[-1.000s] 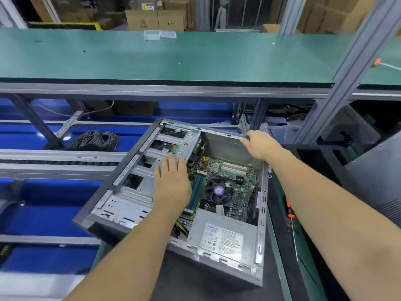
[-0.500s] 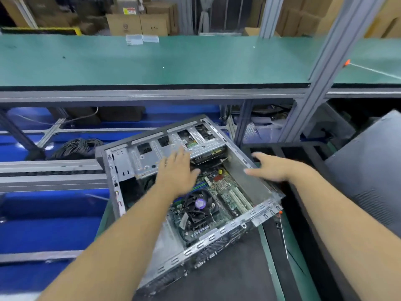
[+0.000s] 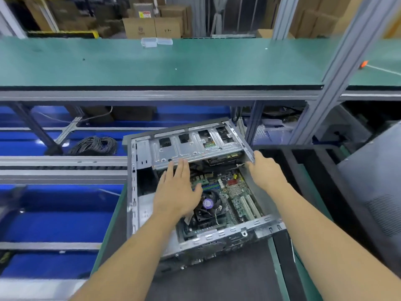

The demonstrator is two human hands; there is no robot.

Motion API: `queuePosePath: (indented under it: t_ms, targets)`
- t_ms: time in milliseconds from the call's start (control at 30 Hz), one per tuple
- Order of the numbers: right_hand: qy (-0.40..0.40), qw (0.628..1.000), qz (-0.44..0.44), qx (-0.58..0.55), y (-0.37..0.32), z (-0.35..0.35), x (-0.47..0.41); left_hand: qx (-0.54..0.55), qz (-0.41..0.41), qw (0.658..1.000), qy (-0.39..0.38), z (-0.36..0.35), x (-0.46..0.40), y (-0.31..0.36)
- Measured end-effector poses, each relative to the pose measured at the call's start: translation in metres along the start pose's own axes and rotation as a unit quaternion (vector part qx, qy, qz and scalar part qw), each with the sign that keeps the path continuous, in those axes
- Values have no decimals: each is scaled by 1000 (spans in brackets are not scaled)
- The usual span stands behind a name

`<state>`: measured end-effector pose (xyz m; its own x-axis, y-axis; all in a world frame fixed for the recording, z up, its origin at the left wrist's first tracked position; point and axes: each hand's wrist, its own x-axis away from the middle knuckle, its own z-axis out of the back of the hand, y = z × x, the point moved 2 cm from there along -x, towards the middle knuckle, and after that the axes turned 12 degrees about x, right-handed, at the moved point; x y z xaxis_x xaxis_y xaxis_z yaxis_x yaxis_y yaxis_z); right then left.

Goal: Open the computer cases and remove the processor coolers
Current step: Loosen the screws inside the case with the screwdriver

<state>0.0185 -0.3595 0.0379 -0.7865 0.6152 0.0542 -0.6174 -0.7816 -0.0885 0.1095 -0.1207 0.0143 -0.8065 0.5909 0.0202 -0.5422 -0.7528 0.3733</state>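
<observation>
An opened grey computer case lies on its side on a dark mat, its drive cage at the far end. Inside, the black processor cooler with a purple hub sits on the green motherboard. My left hand lies flat with straight fingers over the case interior, fingertips at the drive cage edge, and it partly covers the cooler. My right hand rests on the case's right wall near its far corner; its fingers are hidden behind the wall's edge.
A green bench shelf spans the view above. A coil of black cable lies at the left on blue flooring beside conveyor rails. A grey case panel leans at the right. Black trays stand behind the case.
The case has been turned clockwise on the mat, so the drive cage now lies at the far end. My left hand stayed on it; my right hand moved to the right wall.
</observation>
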Motion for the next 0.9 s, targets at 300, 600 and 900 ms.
queuePosePath:
  t_ms: [300,600,900]
  targets:
    - [23,994,-103,-18,13,-8,39,-23,-90,995,41,16,-4,3]
    - [43,996,-31,-66,-1,0,76,154,-25,986,54,21,68,11]
    - [238,944,141,-180,-113,10,229,80,-185,965,169,33,204,-43]
